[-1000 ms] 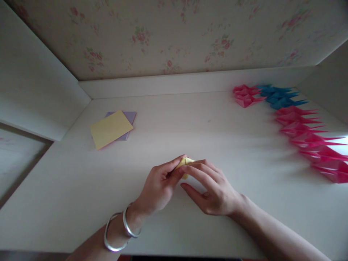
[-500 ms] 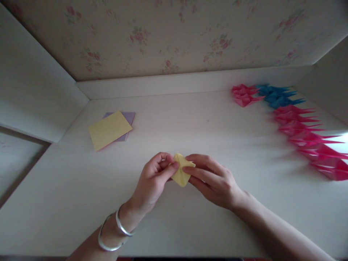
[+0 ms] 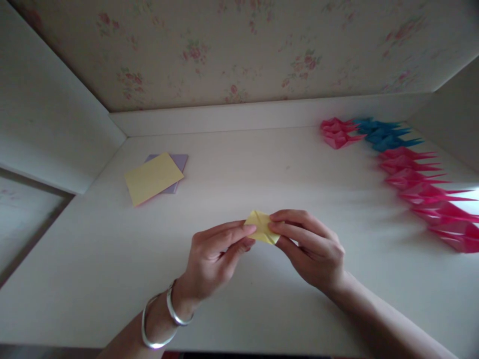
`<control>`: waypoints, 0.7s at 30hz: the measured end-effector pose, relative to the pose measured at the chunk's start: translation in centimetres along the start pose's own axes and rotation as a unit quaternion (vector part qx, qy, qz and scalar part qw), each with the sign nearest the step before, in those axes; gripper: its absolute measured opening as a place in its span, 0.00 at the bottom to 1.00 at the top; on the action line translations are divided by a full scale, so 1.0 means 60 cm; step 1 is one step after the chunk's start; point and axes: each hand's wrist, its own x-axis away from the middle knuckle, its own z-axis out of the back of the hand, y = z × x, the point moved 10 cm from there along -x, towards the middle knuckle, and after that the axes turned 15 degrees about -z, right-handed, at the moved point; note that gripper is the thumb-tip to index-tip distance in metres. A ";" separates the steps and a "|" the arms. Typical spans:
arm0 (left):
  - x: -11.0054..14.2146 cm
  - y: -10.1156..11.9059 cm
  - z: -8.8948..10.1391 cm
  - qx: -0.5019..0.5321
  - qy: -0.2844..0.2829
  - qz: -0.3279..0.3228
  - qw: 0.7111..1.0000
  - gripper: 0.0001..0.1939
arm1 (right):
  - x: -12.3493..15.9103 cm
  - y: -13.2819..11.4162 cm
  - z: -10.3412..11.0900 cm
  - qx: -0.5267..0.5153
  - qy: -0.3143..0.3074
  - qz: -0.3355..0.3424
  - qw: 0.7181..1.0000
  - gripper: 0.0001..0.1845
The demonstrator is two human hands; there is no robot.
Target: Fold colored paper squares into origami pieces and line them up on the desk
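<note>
A small folded piece of yellow paper [image 3: 264, 230] is held between both hands, above the near middle of the white table. My left hand [image 3: 219, 254], with two silver bangles [image 3: 162, 319] on its wrist, pinches the paper's left corner between fingers and thumb. At the right side, my right hand [image 3: 312, 247] grips it with fingers on top and others underneath. Crease lines run across the paper's face. Its underside is hidden.
A yellow sheet [image 3: 153, 178] lies over purple paper [image 3: 181, 162] at the left. Along the right stand several folded pink paper shapes [image 3: 422, 192] and blue ones [image 3: 385, 135] with pointed ends. A flowered wall [image 3: 224, 55] rises behind the white table [image 3: 232, 169].
The yellow paper has turned and shifted slightly right. My left hand has changed its hold, with the fingers now straighter and the thumb lower. My right hand has moved a little right.
</note>
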 end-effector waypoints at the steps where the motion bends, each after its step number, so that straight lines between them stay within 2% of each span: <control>1: -0.001 0.000 0.002 -0.002 0.006 -0.004 1.000 0.18 | 0.000 0.000 0.000 -0.002 0.002 0.000 1.000 0.16; 4: -0.004 0.003 0.006 0.002 0.015 -0.005 1.000 0.18 | 0.001 0.008 0.003 -0.018 0.006 -0.020 1.000 0.18; 8: -0.003 0.004 0.011 0.024 0.026 0.007 0.999 0.19 | 0.001 0.017 0.002 -0.045 -0.011 -0.046 0.998 0.10; 12: 0.005 -0.020 0.005 0.098 0.038 0.084 0.991 0.17 | -0.001 0.013 -0.003 -0.073 -0.033 -0.045 0.996 0.07; 16: 0.017 -0.044 -0.007 0.195 0.066 0.176 0.963 0.12 | -0.002 0.007 -0.004 -0.059 -0.028 -0.036 0.997 0.09; 21: 0.021 -0.048 -0.017 0.240 0.073 0.211 0.945 0.08 | -0.004 0.007 -0.001 -0.053 -0.016 -0.033 0.998 0.11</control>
